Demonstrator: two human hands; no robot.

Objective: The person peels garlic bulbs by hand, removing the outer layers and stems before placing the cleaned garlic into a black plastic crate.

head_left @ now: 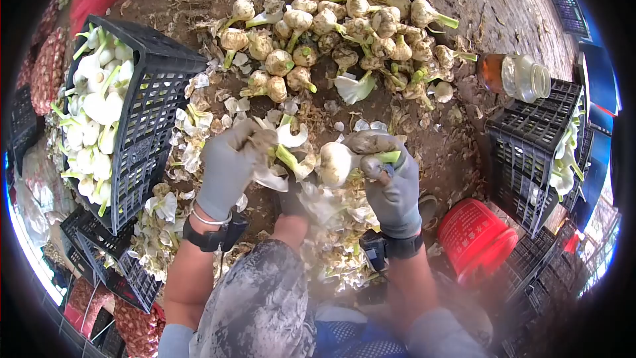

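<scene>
Both of my hands wear grey gloves. My left hand point(232, 166) is closed on loose garlic skin and leaves point(270, 174), left of the bulb. My right hand point(393, 189) grips a white garlic bulb point(336, 164) by its green-tipped stem, the bulb pointing left toward my left hand. Beyond the hands lies a heap of unpeeled garlic point(358, 26) with short stems. Peeled skins point(331, 225) are piled below and between my hands.
A black crate point(156, 106) of cleaned white garlic stands at the left. To the right are a glass jar point(523, 78) with amber liquid beside it, another black crate point(530, 152) and a red bucket point(474, 235). Red mesh sacks point(52, 69) lie at far left.
</scene>
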